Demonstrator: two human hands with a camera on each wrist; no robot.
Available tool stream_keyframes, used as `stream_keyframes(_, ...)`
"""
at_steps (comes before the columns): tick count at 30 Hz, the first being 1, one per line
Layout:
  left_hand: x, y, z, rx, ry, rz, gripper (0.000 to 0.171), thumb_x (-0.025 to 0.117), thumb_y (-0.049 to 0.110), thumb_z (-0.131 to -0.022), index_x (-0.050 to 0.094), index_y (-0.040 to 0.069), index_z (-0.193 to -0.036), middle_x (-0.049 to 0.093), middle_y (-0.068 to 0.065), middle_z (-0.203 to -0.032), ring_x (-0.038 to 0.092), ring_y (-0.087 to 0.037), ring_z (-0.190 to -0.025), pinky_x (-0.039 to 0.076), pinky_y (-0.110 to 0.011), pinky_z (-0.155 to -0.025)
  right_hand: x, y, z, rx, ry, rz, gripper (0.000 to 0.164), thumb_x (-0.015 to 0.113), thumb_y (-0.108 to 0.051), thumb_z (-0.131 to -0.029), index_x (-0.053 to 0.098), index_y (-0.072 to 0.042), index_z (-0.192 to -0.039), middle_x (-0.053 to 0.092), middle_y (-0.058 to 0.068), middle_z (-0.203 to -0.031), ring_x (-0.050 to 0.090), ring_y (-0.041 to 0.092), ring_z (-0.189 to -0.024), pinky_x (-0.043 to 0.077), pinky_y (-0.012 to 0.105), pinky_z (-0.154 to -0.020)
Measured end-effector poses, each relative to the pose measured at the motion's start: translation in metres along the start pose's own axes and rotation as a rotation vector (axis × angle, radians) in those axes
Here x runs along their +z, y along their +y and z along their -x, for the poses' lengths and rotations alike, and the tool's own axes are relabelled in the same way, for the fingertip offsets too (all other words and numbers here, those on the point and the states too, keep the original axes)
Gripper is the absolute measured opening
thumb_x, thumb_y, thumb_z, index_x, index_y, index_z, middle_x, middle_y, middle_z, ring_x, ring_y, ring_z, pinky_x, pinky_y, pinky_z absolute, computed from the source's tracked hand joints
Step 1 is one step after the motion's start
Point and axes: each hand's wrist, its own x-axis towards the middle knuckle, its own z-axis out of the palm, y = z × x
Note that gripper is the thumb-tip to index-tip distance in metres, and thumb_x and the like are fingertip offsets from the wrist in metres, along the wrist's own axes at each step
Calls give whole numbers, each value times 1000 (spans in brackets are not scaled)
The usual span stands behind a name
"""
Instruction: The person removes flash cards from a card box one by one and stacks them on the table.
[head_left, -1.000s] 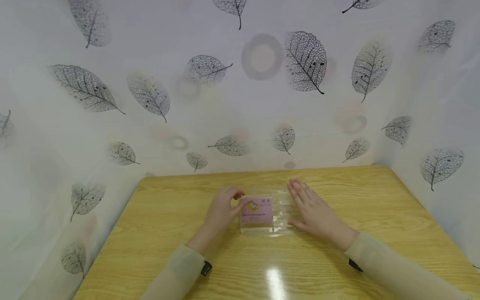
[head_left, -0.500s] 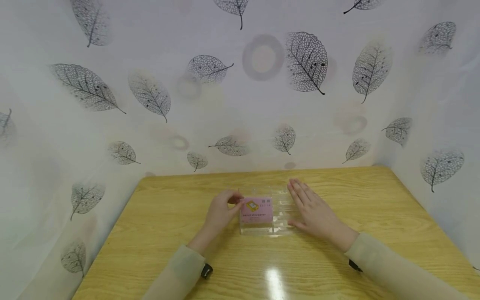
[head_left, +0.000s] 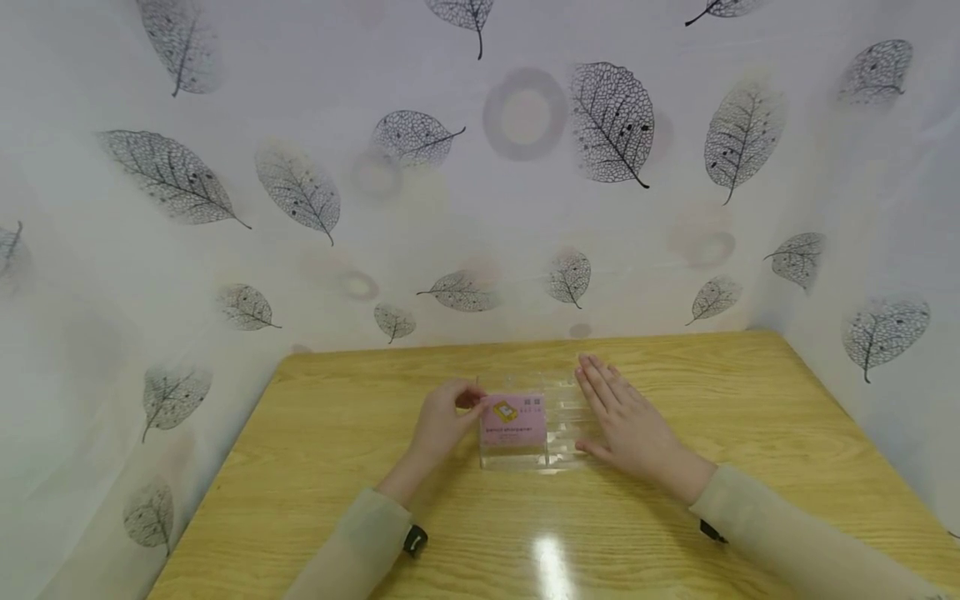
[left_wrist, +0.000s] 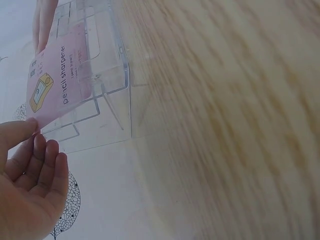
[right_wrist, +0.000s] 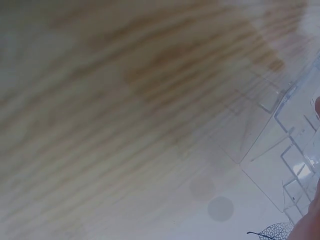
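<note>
Pink card (head_left: 513, 421): slanting within the left part of the clear plastic organizer (head_left: 513, 459); which slot holds its lower edge cannot be told.
Left hand (head_left: 442, 419): pinching one corner of the card between thumb and fingertips, the other fingers loosely bent.
Right hand (head_left: 636, 423): released, fingers straight and laid along the organizer's right part, grasping nothing.
Seen from the head: both hands at once, with the card between them, touching the left and apart from the right; the card's face shows a yellow sharpener picture (head_left: 505, 412).
Seen from the left wrist: the words "pencil sharpener" read large, and the thumb-and-finger grip is plain, which the head view shows only small; part of the other hand appears past the card.
Seen from the right wrist: the organizer's stepped, see-through side at the frame's edge, with only a sliver of the hand; the card is out of sight there.
Table (head_left: 322, 467): pale wood grain, the organizer resting on it.
Backdrop (head_left: 480, 217): whitish, printed with dark leaf skeletons.
Sleeves (head_left: 367, 533): light beige, a dark strap (head_left: 415, 541) at each wrist.
</note>
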Motion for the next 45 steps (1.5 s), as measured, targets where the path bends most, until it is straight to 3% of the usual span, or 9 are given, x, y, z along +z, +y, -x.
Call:
stream_keyframes(14,-1,1,-1,-33,0,26,14,79,6,-93,76,7,-107,79,-8,-103,74,-20,-95,65,-36,-90,-2,-1,1,-18,39,-13,113,68,-67,-93,24,9,-163,15,27,-175,19,42,-163,22,50,-134)
stream_keyframes(20,-3,0,-3,-31,-3,19,12,79,6,-94,76,5,-106,80,-9,-102,75,-21,-93,65,-36,-88,-2,0,1,-18,41,-20,113,68,-67,-93,23,9,-163,14,27,-175,20,42,-163,10,44,-136)
stream_keyframes(25,-4,0,-5,-70,-12,28,11,79,9,-94,77,7,-105,80,-8,-102,75,-20,-94,65,-37,-90,-1,0,1,-28,62,-18,113,69,-66,-92,24,9,-163,15,28,-175,22,43,-162,-3,38,-136)
stream_keyframes(29,-6,-1,-7,-94,-20,35,11,78,9,-95,78,6,-106,80,-8,-102,74,-20,-96,64,-38,-90,0,1,1,-37,83,-17,113,70,-66,-92,24,9,-163,16,28,-175,23,43,-162,-5,37,-135)
stream_keyframes(36,-9,-2,-9,-149,-44,107,11,76,10,-97,78,6,-107,79,-8,-103,72,-18,-95,64,-36,-90,1,1,1,-38,88,-22,114,71,-66,-91,23,9,-163,15,27,-175,22,43,-162,0,39,-136)
stream_keyframes(45,-15,-1,-12,-163,-58,169,9,75,9,-97,77,7,-105,80,-9,-103,73,-19,-94,64,-36,-90,0,0,-1,-24,36,-23,113,68,-67,-93,22,9,-163,13,28,-175,18,42,-163,22,50,-134)
